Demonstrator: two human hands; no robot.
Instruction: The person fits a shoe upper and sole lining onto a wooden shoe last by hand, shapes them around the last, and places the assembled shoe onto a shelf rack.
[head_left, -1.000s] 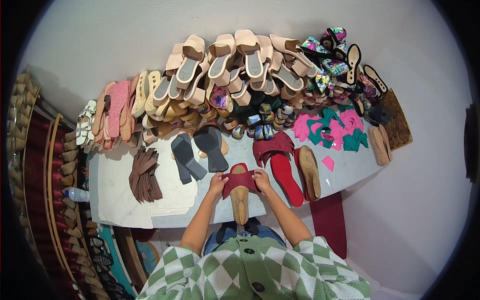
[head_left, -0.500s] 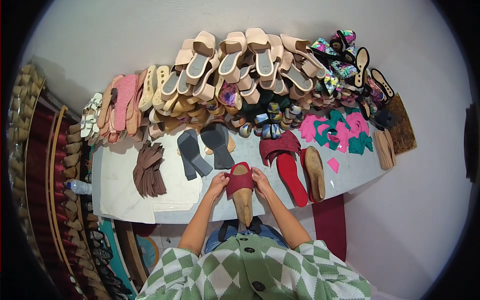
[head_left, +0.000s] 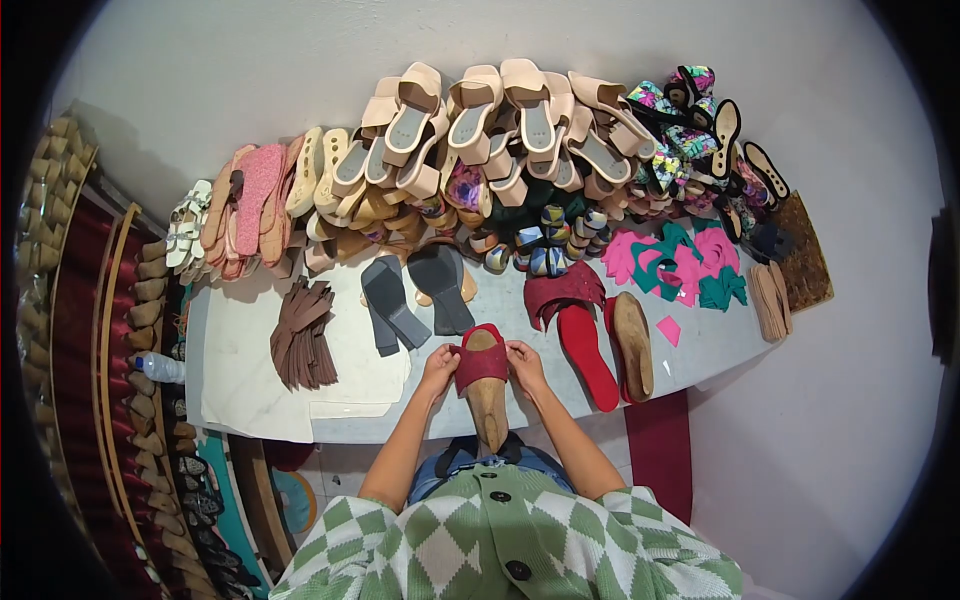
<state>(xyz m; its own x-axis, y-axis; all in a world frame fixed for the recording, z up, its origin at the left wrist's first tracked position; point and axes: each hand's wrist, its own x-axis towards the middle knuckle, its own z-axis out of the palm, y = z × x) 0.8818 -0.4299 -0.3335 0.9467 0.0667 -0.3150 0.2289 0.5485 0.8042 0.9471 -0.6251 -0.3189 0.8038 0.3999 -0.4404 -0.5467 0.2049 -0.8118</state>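
L hand (head_left: 440, 372) has its side of the maroon strap (head_left: 480, 371) pinched btwn thumb & fingers, R hand (head_left: 524, 366) grips the opp. side. Strap's across the wooden last (head_left: 488, 412), w/ a red sole (head_left: 483, 328) showing round the far end, all at the near edge of the tbl (head_left: 500, 300). Container-wise: clear plastic bottle (head_left: 162, 368) off left, can't tell what's in it tbh. Rack (head_left: 101, 340) nearby holds rows of brown lasts (head_left: 145, 315). Another red sole (head_left: 588, 360) lies right of R hand.
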